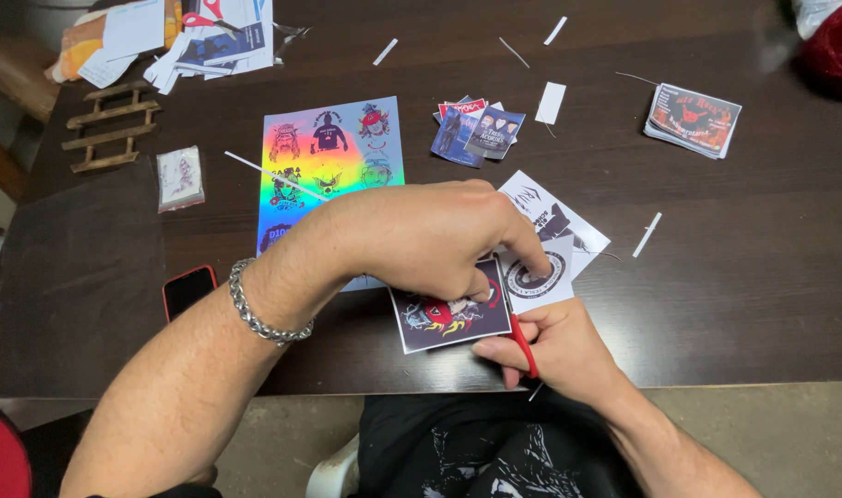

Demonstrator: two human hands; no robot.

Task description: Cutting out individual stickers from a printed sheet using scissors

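- Right hand [561,350] closed in grip on red-handled scissors [522,343], blades at edge of printed sheet [448,318].
- Left hand [430,238] pressing down and pinching same sheet, near front edge of dark bench [716,277].
- One rainbow sticker sheet [329,166] lying flat behind left hand.
- One stack of cards [693,120] at far right, one smaller pile of cut pictures [476,131] in middle.
- One red phone [188,290], one small clear bag [179,178] with printed pieces inside, at left.
- Several white paper strips scattered, exact count unclear.
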